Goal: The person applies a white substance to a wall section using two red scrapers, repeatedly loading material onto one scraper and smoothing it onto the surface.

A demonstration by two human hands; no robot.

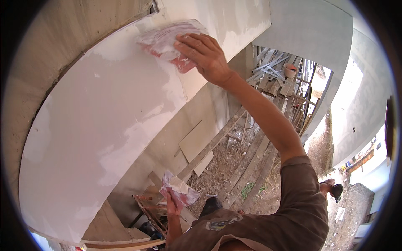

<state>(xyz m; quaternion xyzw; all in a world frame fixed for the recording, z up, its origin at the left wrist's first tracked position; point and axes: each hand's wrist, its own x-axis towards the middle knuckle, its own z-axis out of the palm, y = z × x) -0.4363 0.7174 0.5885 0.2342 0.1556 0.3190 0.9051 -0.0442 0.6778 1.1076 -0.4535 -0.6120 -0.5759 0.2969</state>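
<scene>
In my right hand (207, 58), raised at the upper middle, is a red flat spreading tool (185, 66) coated with white paste, held against a pale plastered board surface (83, 125) that carries uneven white patches. The tool's face is slightly blurred. My left hand (172, 205), low in the view beside my body, grips a second red flat tool (190, 196) loaded with a lump of white paste (179, 184).
Below are long wooden planks (243, 171), a loose board (190, 140), rubble, green cord (247, 190) and metal framing (142, 209). Farther off are stacked metal strips (270, 67), a pink bucket (290, 70) and grey walls (305, 29). A foot in a dark sandal (335, 190) shows at right.
</scene>
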